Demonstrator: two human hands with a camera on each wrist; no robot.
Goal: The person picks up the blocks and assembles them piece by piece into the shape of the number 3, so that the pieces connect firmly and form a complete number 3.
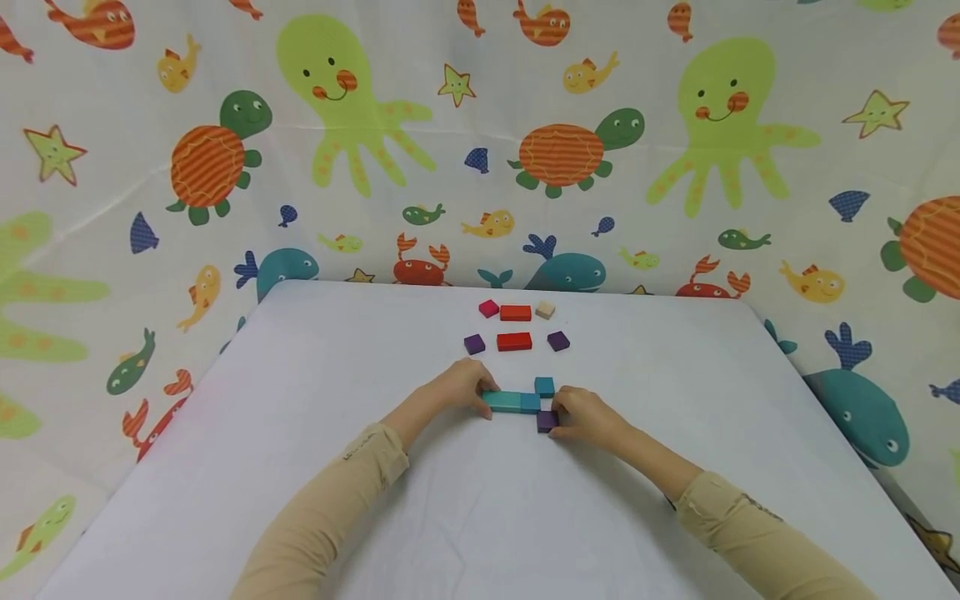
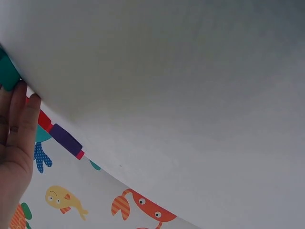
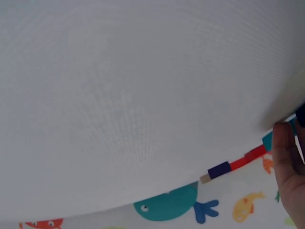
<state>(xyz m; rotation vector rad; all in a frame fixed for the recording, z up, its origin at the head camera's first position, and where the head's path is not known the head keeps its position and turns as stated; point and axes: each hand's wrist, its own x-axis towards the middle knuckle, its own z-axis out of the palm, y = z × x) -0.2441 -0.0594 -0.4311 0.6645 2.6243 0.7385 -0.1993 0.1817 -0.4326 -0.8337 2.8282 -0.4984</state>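
In the head view my left hand (image 1: 467, 386) grips the left end of a long teal block (image 1: 502, 402) between thumb and fingers. A blue square block (image 1: 530, 403) lies end to end with it on the right. My right hand (image 1: 588, 417) pinches a small purple block (image 1: 547, 422) at the near right corner of that row. Just behind the row's right end sits another blue block (image 1: 544, 387). In the left wrist view, the fingertips (image 2: 21, 86) meet the teal block (image 2: 8, 71). The right wrist view shows the dark purple block (image 3: 300, 116) at the frame edge, beside the fingers.
Farther back on the white table (image 1: 360, 333) lie two red blocks (image 1: 513, 342), a purple block (image 1: 474, 343) on the left, another purple block (image 1: 558, 340) on the right, a pink block (image 1: 489, 308) and a beige block (image 1: 545, 310). A sea-animal cloth (image 1: 420, 67) hangs behind.
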